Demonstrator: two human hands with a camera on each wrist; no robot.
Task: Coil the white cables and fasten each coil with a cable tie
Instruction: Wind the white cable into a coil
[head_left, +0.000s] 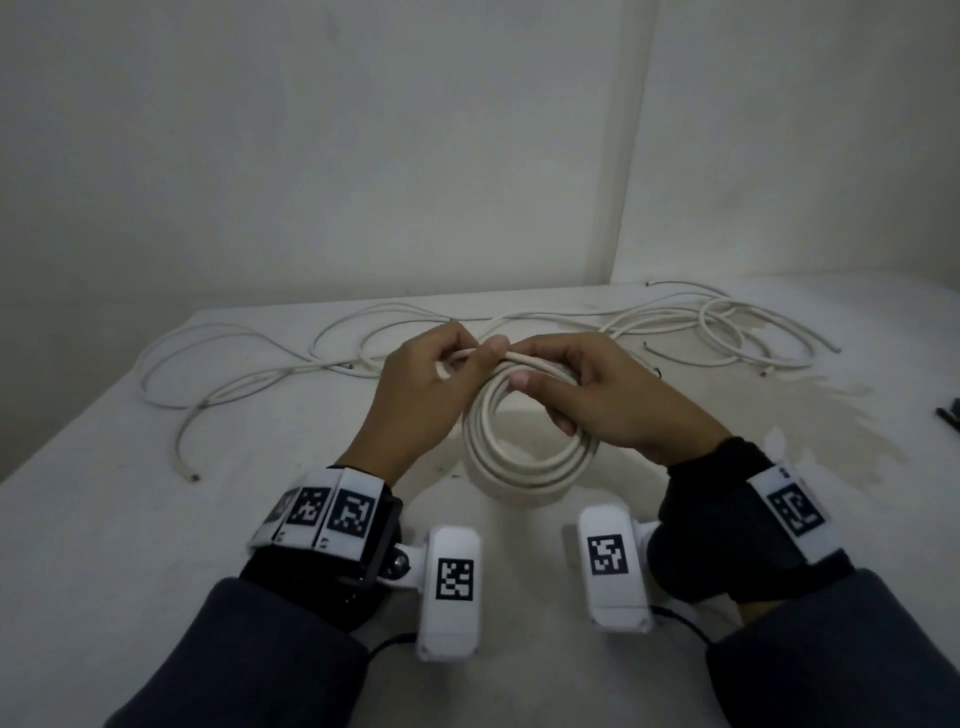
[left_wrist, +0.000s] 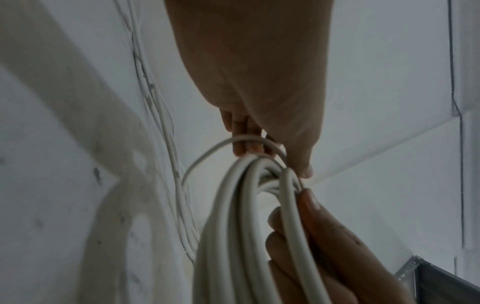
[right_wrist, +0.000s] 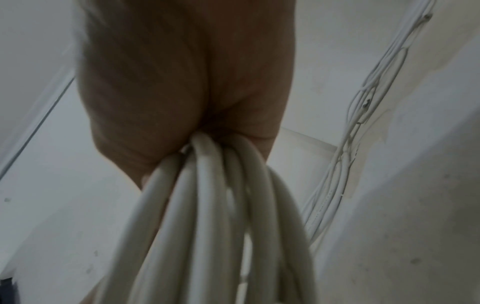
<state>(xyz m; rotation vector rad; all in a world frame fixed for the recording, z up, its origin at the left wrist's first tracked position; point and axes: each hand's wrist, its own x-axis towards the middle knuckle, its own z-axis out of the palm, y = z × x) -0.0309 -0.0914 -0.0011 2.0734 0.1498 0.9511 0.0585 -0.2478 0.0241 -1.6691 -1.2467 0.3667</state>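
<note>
you hold the coil (head_left: 511, 447) upright above the table (head_left: 156, 519).
left hand (head_left: 415, 384) pinches the loose turn; right hand (head_left: 613, 400) grips the loops so they can't spring apart.

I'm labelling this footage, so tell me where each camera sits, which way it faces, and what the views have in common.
Head: worn on the head, looking forward and down at the table; shows both sleeves, the left hand and right hand gripping the coil, loose cables behind.
Left wrist: looks along the left hand at its fingers on the coil; the right hand's fingers show too.
Right wrist: looks along the right hand at the gripped strands.
Shared: all three show the coil; both wrist views show the loose cables.
</note>
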